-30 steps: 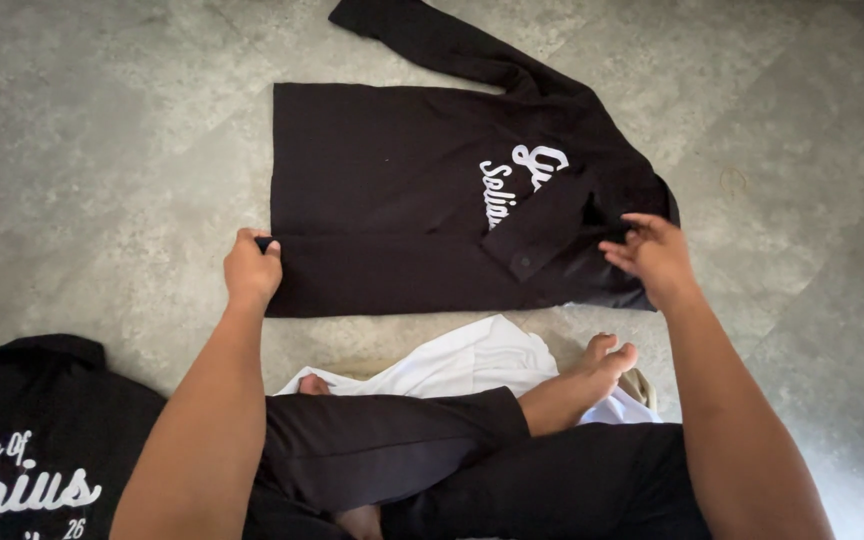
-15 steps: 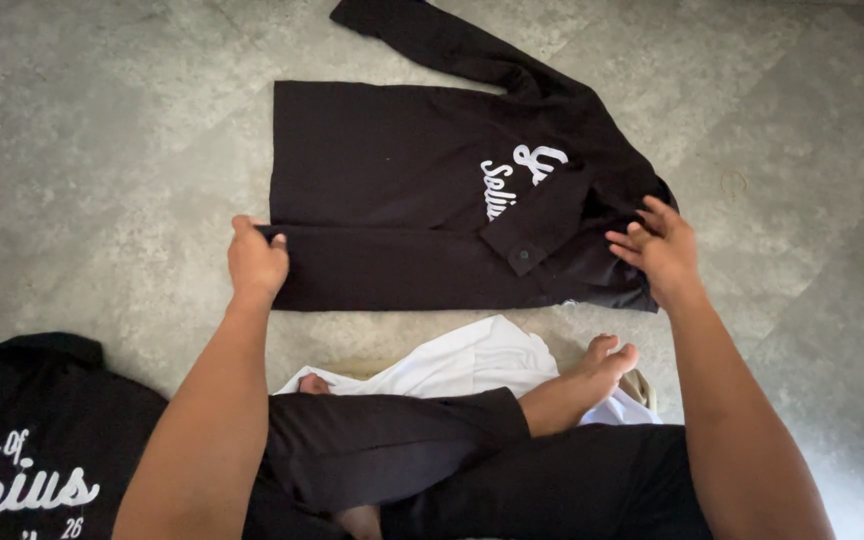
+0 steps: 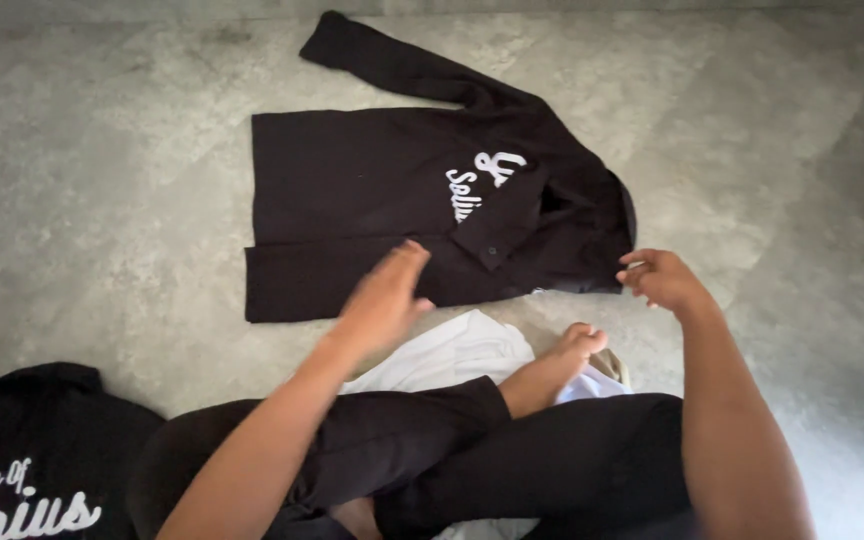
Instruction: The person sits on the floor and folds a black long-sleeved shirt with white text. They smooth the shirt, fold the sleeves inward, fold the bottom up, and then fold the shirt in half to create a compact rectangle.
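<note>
Black shirt (image 3: 392,215) lies flat on the grey floor (image 3: 102,200) at your 12 o'clock, partly folded – body a wide dark rectangle, long axis running 9 to 3, collar end toward 3. One sleeve (image 3: 402,65) sticks out from the upper edge, angling up toward 11. White script lettering shows on the chest, right of centre.

Your left hand (image 3: 384,300) is over the shirt's near edge, approx. mid-width, fingers stretched out and loose, not gripping anything; can't tell if the palm touches the cloth or hovers just above it. Your right hand (image 3: 664,280) sits at the shirt's near right corner, by the collar end, fingers curled and lightly parted – they look right at the fabric edge, but whether they pinch it isn't clear from this view.

So the shirt lies away from both hands, toward 12. The left is nearer the body and hem side at 9–10, the right nearer the collar and shoulder at 2–3. The free sleeve is well apart from both, far side of the garment.

Closer in: you're sitting cross-legged in black trousers (image 3: 552,470), bare foot (image 3: 562,360) resting on a white garment (image 3: 452,350) just below the shirt's near edge. A second black top (image 3: 32,450) w/ white lettering lies at your 8 o'clock, apart from the rest.
</note>
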